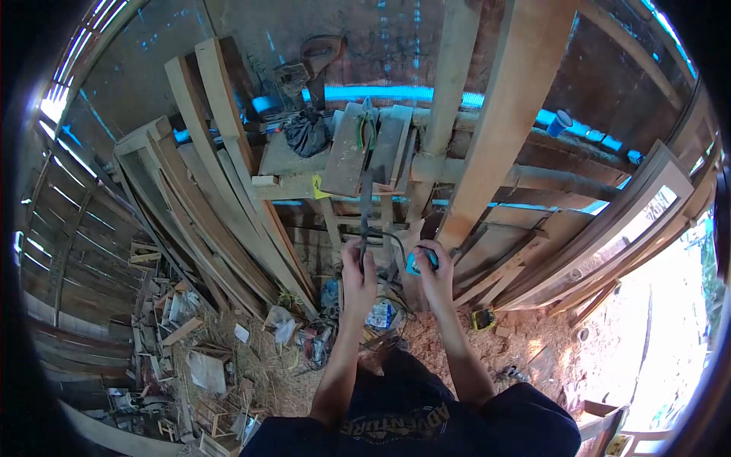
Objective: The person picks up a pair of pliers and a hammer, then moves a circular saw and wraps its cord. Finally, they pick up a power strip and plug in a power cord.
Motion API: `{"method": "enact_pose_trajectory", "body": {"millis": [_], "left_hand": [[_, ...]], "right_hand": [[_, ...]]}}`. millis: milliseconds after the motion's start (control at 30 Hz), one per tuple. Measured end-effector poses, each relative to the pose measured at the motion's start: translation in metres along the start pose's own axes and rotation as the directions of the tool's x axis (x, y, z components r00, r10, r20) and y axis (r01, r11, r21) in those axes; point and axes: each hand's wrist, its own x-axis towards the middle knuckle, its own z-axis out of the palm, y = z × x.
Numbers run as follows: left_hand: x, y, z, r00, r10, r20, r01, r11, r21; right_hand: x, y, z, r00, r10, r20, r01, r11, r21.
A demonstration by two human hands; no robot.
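My left hand (359, 273) is closed around the lower end of a long, dark, narrow strip (366, 199), which points up toward the shelf. To its right, my right hand (434, 270) grips a teal and black object (415, 261) that looks like a tape measure; the fingers cover part of it. A dark curved band arches between the two hands. Beyond the strip's upper end, green-handled pliers (361, 129) rest on short boards (344, 156) on the shelf.
Long planks lean on the left (205, 206) and right (506, 99). A black plastic bag (308, 134) and a handsaw (321, 55) are near the shelf. A blue cup (560, 123) is at upper right. Wood scraps and shavings cover the floor, with a yellow-black item (483, 319).
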Motion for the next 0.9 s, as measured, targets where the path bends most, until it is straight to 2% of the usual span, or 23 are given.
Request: {"method": "enact_pose_trajectory", "body": {"millis": [33,133,167,267,300,433,533,600,667,800,867,900], "left_hand": [[0.014,-0.009,0.009,0.986,0.164,-0.042,-0.158,0.98,0.12],[0.051,-0.016,0.031,0.99,0.136,-0.023,-0.128,0.971,0.2],[0.063,-0.029,0.04,0.997,0.077,-0.013,-0.072,0.968,0.24],[0.09,-0.057,0.061,0.984,0.177,0.009,-0.165,0.899,0.406],[0.091,-0.058,0.065,0.973,0.229,0.038,-0.213,0.818,0.535],[0.073,-0.068,0.063,0.963,0.233,-0.137,-0.197,0.952,0.233],[0.061,-0.061,0.049,0.998,0.045,-0.05,-0.034,0.978,0.205],[0.068,-0.069,0.043,1.0,0.008,-0.019,-0.004,0.977,0.215],[0.083,-0.075,0.039,1.0,-0.031,-0.001,0.03,0.973,0.23],[0.118,-0.054,0.042,0.975,0.22,0.029,-0.213,0.891,0.401],[0.141,-0.049,0.052,0.942,0.334,0.019,-0.307,0.843,0.442],[0.152,-0.05,0.056,0.939,0.344,0.022,-0.304,0.796,0.523]], "right_hand": [[0.006,-0.005,-0.004,1.0,-0.028,0.007,0.028,0.999,-0.033],[0.019,0.007,-0.011,1.0,-0.022,-0.004,0.022,1.0,-0.01],[0.023,0.008,-0.012,0.999,-0.035,0.0,0.035,0.999,-0.006],[0.033,0.012,-0.012,1.0,-0.028,-0.011,0.028,1.0,0.006],[0.035,0.009,-0.013,1.0,-0.025,-0.011,0.024,1.0,-0.012],[0.036,0.0,-0.018,1.0,0.008,-0.005,-0.008,0.999,-0.048],[0.036,-0.004,-0.021,1.0,0.003,-0.004,-0.003,0.998,-0.055],[0.039,-0.002,-0.021,0.999,-0.027,-0.019,0.025,0.995,-0.093],[0.041,0.0,-0.017,0.999,0.04,-0.033,-0.041,0.998,-0.04],[0.053,0.016,0.0,0.998,0.065,-0.017,-0.065,0.998,0.028],[0.059,0.001,0.01,1.0,0.02,-0.02,-0.02,1.0,0.005],[0.064,-0.004,0.015,1.0,-0.005,-0.024,0.005,1.0,-0.008]]}}
